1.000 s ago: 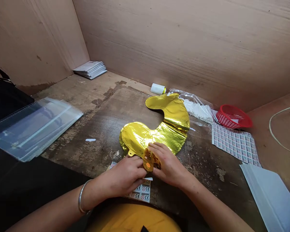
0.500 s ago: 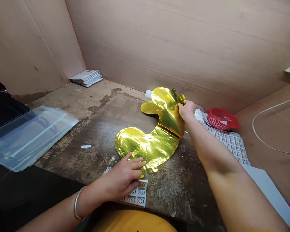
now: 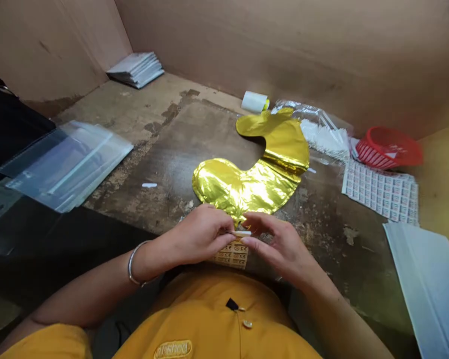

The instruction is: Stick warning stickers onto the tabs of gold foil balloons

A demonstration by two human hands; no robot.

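A flat gold foil balloon [image 3: 254, 174] lies curved on the worn wooden table [image 3: 172, 144]. At its near end my left hand [image 3: 198, 237] and my right hand [image 3: 277, 244] meet, both pinching a thin white straw [image 3: 242, 233] held level between the fingertips. The straw sits right at the balloon's near tab. Under my hands lies a small sheet of CE stickers [image 3: 232, 257].
Clear plastic bags [image 3: 71, 164] lie stacked at the left. A white roll [image 3: 255, 101], a bag of white straws [image 3: 322, 132], a red basket [image 3: 387, 147], a big sticker sheet [image 3: 383, 192] and white sheets [image 3: 430, 284] sit to the right. White packets [image 3: 136, 69] lie far left.
My right hand came back from the balloon's far end near the straw bag and now meets my left hand at the near end, with a white straw between them. The view tilted down.
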